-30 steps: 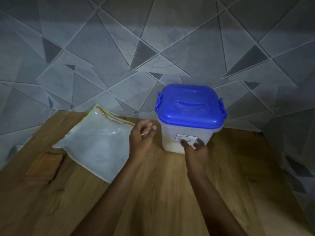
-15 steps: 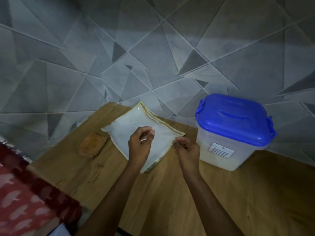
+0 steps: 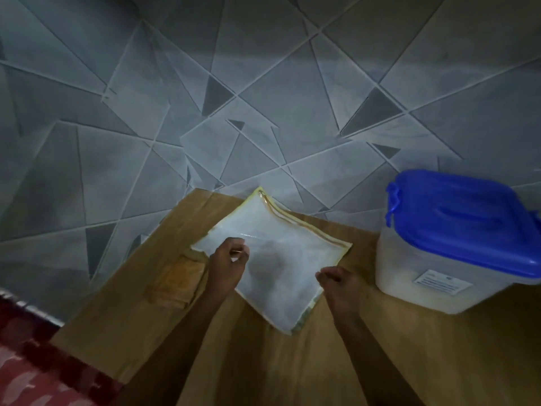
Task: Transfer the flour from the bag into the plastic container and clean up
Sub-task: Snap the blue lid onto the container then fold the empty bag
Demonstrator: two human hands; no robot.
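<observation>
A grey wall [image 3: 263,83] is patterned with pale lines that cut it into triangles, some filled darker grey. The counter [image 3: 263,361] is shown in yellowish-brown wood grain. The clear bag [image 3: 292,247] is dusted white and edged in yellow. The plastic container [image 3: 424,276] is translucent white, topped by a blue lid [image 3: 468,218], with a white label [image 3: 443,284]. A red cloth with pale shapes [image 3: 38,373] is seen lower left.

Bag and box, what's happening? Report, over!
Left hand pinching the bag, lying flat on the table. Right hand at bag's edge, grip unclear. Box lidded, white inside. Nothing in the way.
</observation>
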